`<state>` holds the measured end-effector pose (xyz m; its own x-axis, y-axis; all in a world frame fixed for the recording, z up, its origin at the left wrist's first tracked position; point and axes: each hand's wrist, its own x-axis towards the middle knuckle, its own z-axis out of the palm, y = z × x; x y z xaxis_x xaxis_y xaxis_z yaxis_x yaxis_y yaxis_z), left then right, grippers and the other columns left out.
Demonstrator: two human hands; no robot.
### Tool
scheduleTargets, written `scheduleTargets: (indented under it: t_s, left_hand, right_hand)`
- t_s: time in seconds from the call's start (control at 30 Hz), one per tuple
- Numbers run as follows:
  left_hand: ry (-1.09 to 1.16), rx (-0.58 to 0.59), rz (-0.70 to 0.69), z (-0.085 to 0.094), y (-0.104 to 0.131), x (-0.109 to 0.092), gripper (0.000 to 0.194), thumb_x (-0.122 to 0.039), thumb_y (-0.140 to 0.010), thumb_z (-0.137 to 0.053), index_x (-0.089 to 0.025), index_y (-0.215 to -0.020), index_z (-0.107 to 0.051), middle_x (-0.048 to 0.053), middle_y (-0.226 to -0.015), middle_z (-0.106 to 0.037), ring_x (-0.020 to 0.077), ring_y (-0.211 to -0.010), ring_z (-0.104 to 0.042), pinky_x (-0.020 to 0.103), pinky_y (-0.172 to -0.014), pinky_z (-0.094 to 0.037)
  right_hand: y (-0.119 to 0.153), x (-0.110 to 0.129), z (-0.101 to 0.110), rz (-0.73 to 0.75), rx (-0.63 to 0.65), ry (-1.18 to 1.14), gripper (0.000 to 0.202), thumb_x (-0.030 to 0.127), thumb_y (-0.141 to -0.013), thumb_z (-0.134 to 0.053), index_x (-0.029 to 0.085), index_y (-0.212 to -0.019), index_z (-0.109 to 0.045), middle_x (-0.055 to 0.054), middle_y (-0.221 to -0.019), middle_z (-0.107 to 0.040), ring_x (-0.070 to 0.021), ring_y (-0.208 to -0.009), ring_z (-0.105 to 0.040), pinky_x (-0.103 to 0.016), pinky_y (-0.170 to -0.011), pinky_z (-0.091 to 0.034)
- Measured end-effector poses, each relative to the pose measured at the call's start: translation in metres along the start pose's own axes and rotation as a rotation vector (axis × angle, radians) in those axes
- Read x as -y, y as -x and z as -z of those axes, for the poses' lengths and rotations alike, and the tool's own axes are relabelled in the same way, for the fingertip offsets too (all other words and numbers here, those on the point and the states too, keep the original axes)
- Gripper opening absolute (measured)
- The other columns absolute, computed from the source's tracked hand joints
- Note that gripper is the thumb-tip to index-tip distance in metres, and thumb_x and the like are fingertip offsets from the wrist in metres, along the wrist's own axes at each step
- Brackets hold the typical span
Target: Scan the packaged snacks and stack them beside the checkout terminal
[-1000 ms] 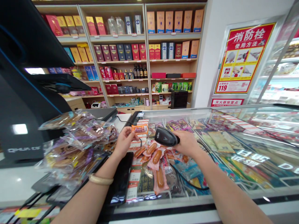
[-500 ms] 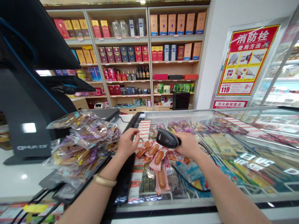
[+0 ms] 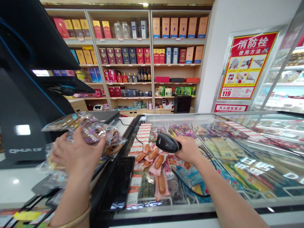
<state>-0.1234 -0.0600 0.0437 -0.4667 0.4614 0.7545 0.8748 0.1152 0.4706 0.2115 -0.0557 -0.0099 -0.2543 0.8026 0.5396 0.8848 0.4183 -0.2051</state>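
Left fingers: spread and bent, not clenched, no item visible in the grasp; left hand is over the bagged snacks, contact can't be told since it blocks the view
Right fingers: wrapped round the handle of the barcode scanner; right hand holds it above the chest freezer, head pointing left
Bagged snacks sit in a loose heap at the left, beside the freezer. Clear film, brown contents; likely light, slick and crinkly, bags apt to slide on each other. I'd pinch a loose film edge, not squeeze the middle, contents may crack or bend
Scanner looks stiff and fairly light, handle is the right hold; cable loops over the glass and may drag a bit
Further out: wrapped sausages piled on the glass nearside of the scanner, probably soft and slippery, best taken by the sealed ends; black phone lies to their left
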Motion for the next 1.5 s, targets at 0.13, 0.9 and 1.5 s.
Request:
scheduleTargets:
  t_s: [0.13,0.9,1.5]
  left_hand:
    - [-0.083,0.099,0.009,-0.006,0.002,0.006,0.068,-0.053,-0.076,-0.064,-0.017,-0.131,-0.052,0.023,-0.143,-0.042,0.0474,-0.136,-0.032,0.071,-0.106,-0.024]
    - [0.51,0.162,-0.518,-0.027,0.027,-0.015,0.035,-0.034,-0.085,-0.058,-0.023,-0.118,-0.066,0.006,-0.11,-0.065,0.0213,-0.1,-0.063,0.035,-0.091,-0.051]
    - [0.609,0.373,-0.617,-0.04,0.042,-0.022,0.032,-0.032,-0.088,-0.054,-0.021,-0.115,-0.068,0.007,-0.106,-0.066,0.0203,-0.099,-0.064,0.034,-0.089,-0.053]
  right_hand:
    - [0.001,-0.002,-0.002,0.008,-0.028,-0.017,0.023,0.021,-0.067,-0.063,0.022,-0.089,-0.07,-0.005,-0.088,-0.074,-0.0218,-0.081,-0.067,-0.028,-0.07,-0.046]
    - [0.0,-0.004,-0.004,0.127,-0.218,-0.101,0.027,0.018,-0.065,-0.062,0.021,-0.091,-0.069,-0.007,-0.09,-0.074,-0.023,-0.082,-0.068,-0.031,-0.074,-0.05]
    - [-0.001,0.0,-0.002,0.139,-0.234,-0.099,0.03,0.019,-0.066,-0.062,0.022,-0.094,-0.071,-0.006,-0.086,-0.074,-0.0216,-0.079,-0.067,-0.028,-0.071,-0.049]
